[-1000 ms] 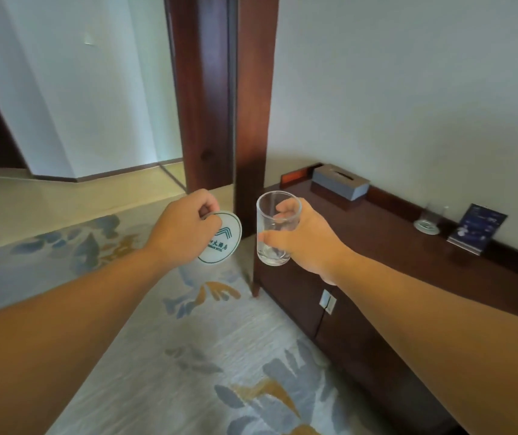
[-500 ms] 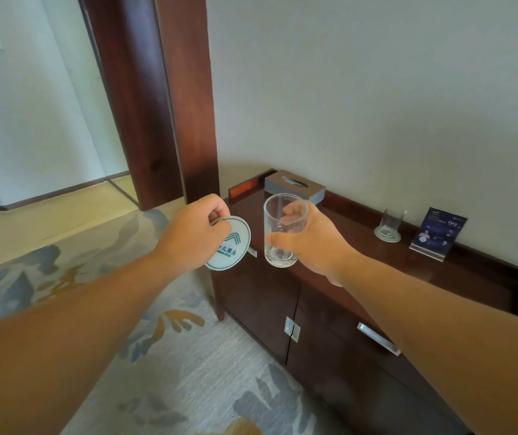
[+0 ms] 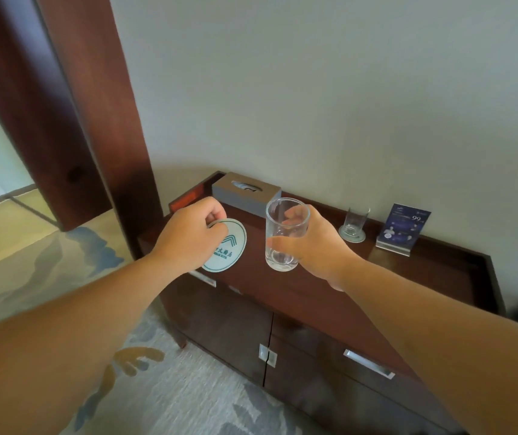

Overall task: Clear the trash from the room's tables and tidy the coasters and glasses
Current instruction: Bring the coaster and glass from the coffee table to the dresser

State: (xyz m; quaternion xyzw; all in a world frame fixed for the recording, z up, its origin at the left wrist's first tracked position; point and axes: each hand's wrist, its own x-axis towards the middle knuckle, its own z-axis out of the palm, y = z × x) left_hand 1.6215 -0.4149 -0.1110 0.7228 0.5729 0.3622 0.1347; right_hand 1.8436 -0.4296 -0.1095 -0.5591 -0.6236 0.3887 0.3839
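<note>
Person stands at a dark wooden cabinet [image 3: 314, 296] against the wall, both arms out over its left end.

Left hand [image 3: 188, 237]: fingers curled, pinching a round white coaster [image 3: 229, 246] by its upper-left edge. Most of the coaster sticks out right of and below the knuckles, with its green-printed face tilted up toward the person. It is over the left end of the cabinet top; cannot tell if its lower edge touches the wood.

Right hand [image 3: 314, 246]: wrapped round a clear glass [image 3: 284, 262], thumb across the near side and fingers showing through the glass on the far side. The glass is upright and looks empty. Its rim rises above the hand and its base drops below the thumb. It sits just right of the coaster, apart from it, and in front of the grey tissue box [image 3: 246, 193]. Cannot tell if the base touches the top.

Farther back near the wall, a second glass [image 3: 357, 216] stands upright on a second coaster [image 3: 351, 237], to the right of the tissue box. Just beside it on the right is a blue card [image 3: 405, 224] in a clear stand.

A patterned carpet [image 3: 188, 397] lies below, and a dark door frame [image 3: 94, 105] stands left of the cabinet.
</note>
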